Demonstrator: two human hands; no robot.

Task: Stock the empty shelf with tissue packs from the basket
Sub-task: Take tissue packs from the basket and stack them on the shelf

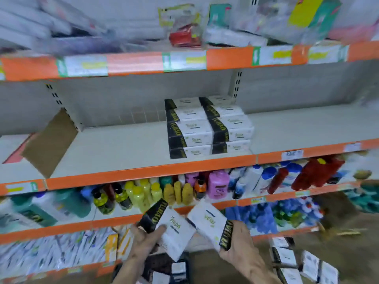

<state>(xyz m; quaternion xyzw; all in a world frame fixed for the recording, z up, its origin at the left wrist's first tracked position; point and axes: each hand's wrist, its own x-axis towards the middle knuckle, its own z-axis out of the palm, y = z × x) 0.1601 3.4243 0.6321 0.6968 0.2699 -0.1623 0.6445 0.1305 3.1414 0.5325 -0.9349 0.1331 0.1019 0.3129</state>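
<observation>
My left hand (146, 239) grips a white tissue pack with a black end (173, 230), held tilted below the shelf. My right hand (239, 240) grips a second tissue pack (209, 222) of the same kind, its black end toward my palm. On the middle shelf (123, 146) stands a stack of tissue packs (209, 126), two columns wide and several deep, just right of centre. More packs lie low between my arms in a dark container (178, 269), probably the basket, mostly hidden.
A brown cardboard flap (50, 140) leans at the shelf's left end. Bottles (180, 191) fill the shelf below, behind an orange edge strip (151, 171). Loose tissue packs (287, 257) lie at lower right on the floor. The top shelf holds blurred packaged goods (184, 33).
</observation>
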